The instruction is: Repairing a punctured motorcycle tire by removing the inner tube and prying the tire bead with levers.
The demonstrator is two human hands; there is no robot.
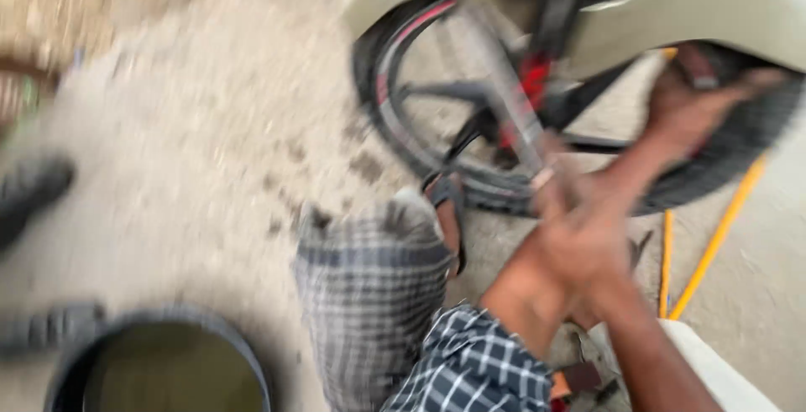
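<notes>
Left hand (579,240) is gripping the lower end of a long grey metal bar (504,84), fingers curled around it, though blur hides the exact grip. That bar is slanting up and away from the hand across the black motorcycle wheel with red rim stripes (420,118). Right hand (701,105) is reaching farther out, pressing on the wheel's black rubber tyre (739,152); whether its fingers are spread or curled, I cannot tell. Nearby, a round black tub of murky water (159,362) is sitting on the dusty ground (210,126).
</notes>
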